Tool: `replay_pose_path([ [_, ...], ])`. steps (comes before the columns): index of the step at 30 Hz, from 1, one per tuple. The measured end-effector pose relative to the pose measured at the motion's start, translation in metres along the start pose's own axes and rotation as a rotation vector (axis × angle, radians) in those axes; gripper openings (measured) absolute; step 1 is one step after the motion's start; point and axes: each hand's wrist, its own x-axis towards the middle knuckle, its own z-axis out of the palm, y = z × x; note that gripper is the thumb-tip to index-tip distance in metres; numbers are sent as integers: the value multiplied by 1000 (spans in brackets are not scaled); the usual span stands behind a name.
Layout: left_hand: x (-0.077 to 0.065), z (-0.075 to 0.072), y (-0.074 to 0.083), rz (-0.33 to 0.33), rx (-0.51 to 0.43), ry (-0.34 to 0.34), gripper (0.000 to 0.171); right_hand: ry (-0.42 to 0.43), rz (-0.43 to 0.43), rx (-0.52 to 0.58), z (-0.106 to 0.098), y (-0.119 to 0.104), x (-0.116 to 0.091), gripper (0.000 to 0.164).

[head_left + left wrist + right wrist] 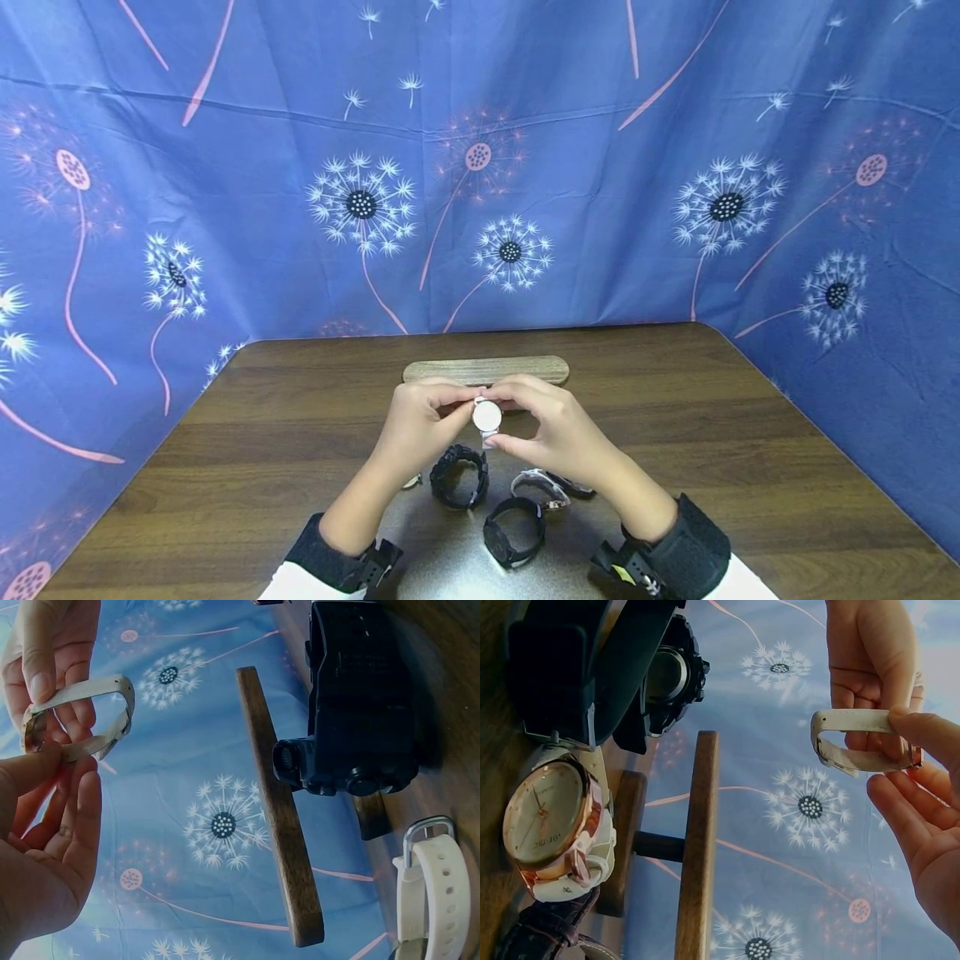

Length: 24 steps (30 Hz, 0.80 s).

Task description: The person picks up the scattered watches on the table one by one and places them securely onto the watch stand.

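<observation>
Fingers of the left hand (423,419) are narrowed on a white-strapped wristwatch (487,417), pinching it at the far side of its case. I read the wristwatch as held above the wood-grain worktop (187,508), its strap curved into a loop and its round dial turned up, washed out by glare on my head feed.

Remaining items, left to right:
- Small watch (411,481): mostly hidden by the left forearm (362,504).
- Chunky black watch (438,481): strap looped.
- Wooden bar stand (486,367): farther back, partly behind the hands.
- Plain black watch (498,542): nearest the head camera.
- Rose-gold watch (544,810): white strap, dial plainly visible on my right wrist feed.
- Dark-strapped watch (544,928): just beside the rose-gold watch.

Fingers of the right hand (553,419) pinch the white-strapped wristwatch from the right, thumb at the near strap.
</observation>
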Motion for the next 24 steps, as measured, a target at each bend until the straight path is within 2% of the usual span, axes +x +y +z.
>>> replay_pose_path([
  [4, 0, 0, 0, -9, 14, 0, 17, 2, 21, 31, 0, 1, -1, 51],
  [8, 0, -2, -1, -35, 12, -15, 20, 10, 43, 13, -4, 4, -2, 49],
  [15, 1, -10, -8, -51, 90, 2, 19, 70, 63, -8, -23, 16, -3, 51],
  [18, 2, -14, -12, -64, 117, 9, 18, 106, 116, -10, -34, 21, -4, 51],
  [21, 2, -18, -15, -90, 132, 11, 18, 141, 208, -3, -46, 26, -7, 49],
  [24, 2, -23, -20, -140, 136, 4, 18, 176, 290, -10, -56, 32, -11, 47],
])
